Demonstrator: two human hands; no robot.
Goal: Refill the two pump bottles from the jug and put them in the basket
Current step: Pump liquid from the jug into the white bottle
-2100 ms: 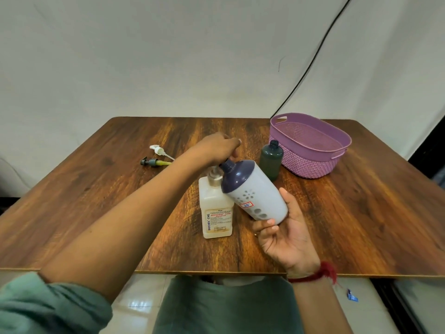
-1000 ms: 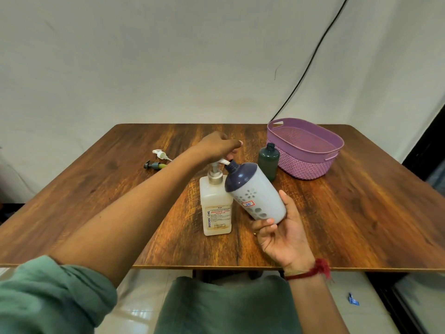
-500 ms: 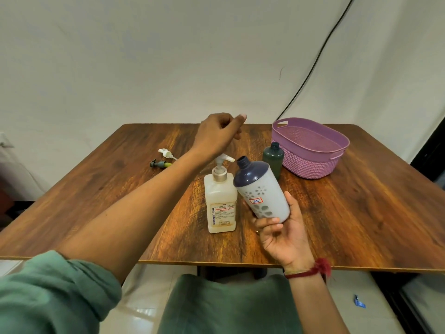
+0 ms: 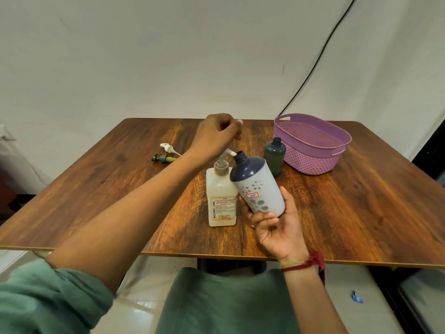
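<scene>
Refilling looks barely begun; the purple woven plastic basket (image 4: 308, 162), right of the cream square pump jug (image 4: 221, 196), holds no bottle, and a white pump head (image 4: 167, 148) and a dark green pump head (image 4: 163, 158) (both off their bottles) lie left of the jug. The right hand (image 4: 279, 227) grips the pale grey bottle with the navy shoulder (image 4: 258, 189), tilted just right of the jug, open neck at the jug's spout; the left hand (image 4: 216, 136) hangs above the jug's pump, fingers curled, holding nothing visible; the uncapped dark green bottle (image 4: 274, 157) stands between jug and basket.
</scene>
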